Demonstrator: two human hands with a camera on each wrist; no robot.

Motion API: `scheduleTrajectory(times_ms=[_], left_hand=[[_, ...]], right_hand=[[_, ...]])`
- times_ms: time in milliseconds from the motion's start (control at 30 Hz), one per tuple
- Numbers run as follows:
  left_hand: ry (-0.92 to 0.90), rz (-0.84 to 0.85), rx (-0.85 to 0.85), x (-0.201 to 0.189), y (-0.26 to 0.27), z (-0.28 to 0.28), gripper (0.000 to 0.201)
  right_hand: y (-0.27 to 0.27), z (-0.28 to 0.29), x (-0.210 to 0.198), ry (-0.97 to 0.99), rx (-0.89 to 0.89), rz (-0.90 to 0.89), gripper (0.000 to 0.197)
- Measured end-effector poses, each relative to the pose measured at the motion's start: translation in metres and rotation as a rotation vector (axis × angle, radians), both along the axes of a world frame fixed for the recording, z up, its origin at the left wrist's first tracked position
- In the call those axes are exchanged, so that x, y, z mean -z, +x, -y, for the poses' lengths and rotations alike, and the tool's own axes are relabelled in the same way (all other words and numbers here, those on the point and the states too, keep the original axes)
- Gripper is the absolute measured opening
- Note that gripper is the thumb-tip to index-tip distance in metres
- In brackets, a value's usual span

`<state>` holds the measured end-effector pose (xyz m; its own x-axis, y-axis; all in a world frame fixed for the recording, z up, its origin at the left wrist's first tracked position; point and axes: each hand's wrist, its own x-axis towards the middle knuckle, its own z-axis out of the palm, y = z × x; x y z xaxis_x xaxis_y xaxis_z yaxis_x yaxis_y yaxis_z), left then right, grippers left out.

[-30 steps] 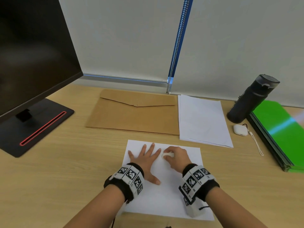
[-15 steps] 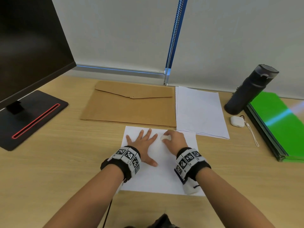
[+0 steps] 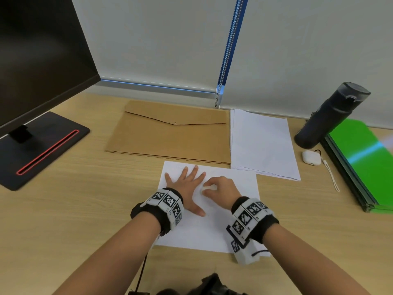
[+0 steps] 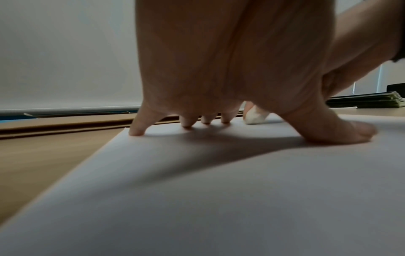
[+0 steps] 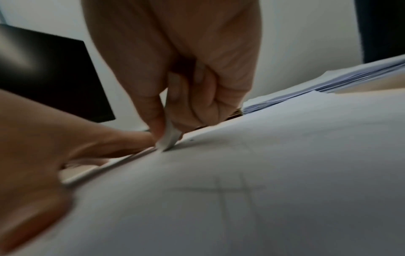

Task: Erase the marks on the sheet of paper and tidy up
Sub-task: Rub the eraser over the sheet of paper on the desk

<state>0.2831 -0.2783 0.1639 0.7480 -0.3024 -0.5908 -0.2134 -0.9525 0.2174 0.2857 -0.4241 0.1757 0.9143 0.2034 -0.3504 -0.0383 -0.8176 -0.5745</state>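
Note:
A white sheet of paper (image 3: 242, 184) lies on the wooden desk in front of me. My left hand (image 3: 189, 188) lies flat on it with fingers spread, pressing it down; the left wrist view shows the fingertips (image 4: 137, 131) and thumb on the sheet (image 4: 219, 199). My right hand (image 3: 221, 188) pinches a white eraser (image 3: 207, 188) just right of the left hand, its tip touching the paper. In the right wrist view the eraser (image 5: 170, 136) sits between thumb and fingers, and faint crossed pencil lines (image 5: 221, 190) show on the sheet (image 5: 306, 155) nearer the camera.
Behind the sheet lie a brown envelope folder (image 3: 170, 137) and a stack of white paper (image 3: 263, 143). At the right stand a dark bottle (image 3: 331, 116), a white earbud case (image 3: 311, 157) and green folders (image 3: 365, 162). A monitor with its base (image 3: 38, 145) fills the left.
The right hand with the eraser has shifted slightly left, closer to the left hand's fingers. The left hand stays flat on the sheet. The head view has moved a little.

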Motion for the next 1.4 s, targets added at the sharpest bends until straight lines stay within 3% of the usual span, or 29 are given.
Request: scheduleTrajectory(times_ms=[167,300,500,667,833,900,1000,1167,1333,1400], left_hand=[[0.004,0.008,-0.015,-0.002,-0.002,0.0,0.125],[-0.006,0.001,-0.014,0.0,-0.002,-0.001,0.127],[-0.001,-0.004,-0.014,-0.001,-0.002,-0.001,0.126],[0.002,-0.013,0.001,0.001,-0.001,-0.002,0.128],[0.008,-0.007,-0.003,0.0,-0.002,-0.001,0.126],[0.009,-0.012,-0.002,0.0,-0.002,-0.002,0.127],[0.009,-0.022,0.003,0.0,-0.001,-0.002,0.127],[0.018,-0.028,0.001,-0.001,-0.001,-0.001,0.126],[0.019,-0.029,0.007,0.0,-0.001,-0.001,0.127],[0.025,-0.029,0.01,0.0,-0.001,-0.001,0.127]], right_hand=[[0.013,0.003,-0.002,0.06,0.176,0.06,0.028],[-0.001,-0.004,0.0,0.033,0.042,-0.05,0.027],[0.019,0.01,-0.005,0.11,0.326,0.0,0.024],[-0.011,0.003,0.0,0.11,0.124,-0.147,0.018],[0.012,0.014,-0.005,0.168,0.383,-0.003,0.023],[0.002,0.007,0.001,0.152,0.318,-0.002,0.024],[-0.012,0.004,0.004,0.159,0.156,-0.143,0.018],[0.02,0.017,-0.002,0.143,0.379,0.016,0.021],[-0.009,0.005,0.003,0.085,0.107,-0.115,0.022],[0.003,0.014,-0.001,0.098,0.177,-0.085,0.022]])
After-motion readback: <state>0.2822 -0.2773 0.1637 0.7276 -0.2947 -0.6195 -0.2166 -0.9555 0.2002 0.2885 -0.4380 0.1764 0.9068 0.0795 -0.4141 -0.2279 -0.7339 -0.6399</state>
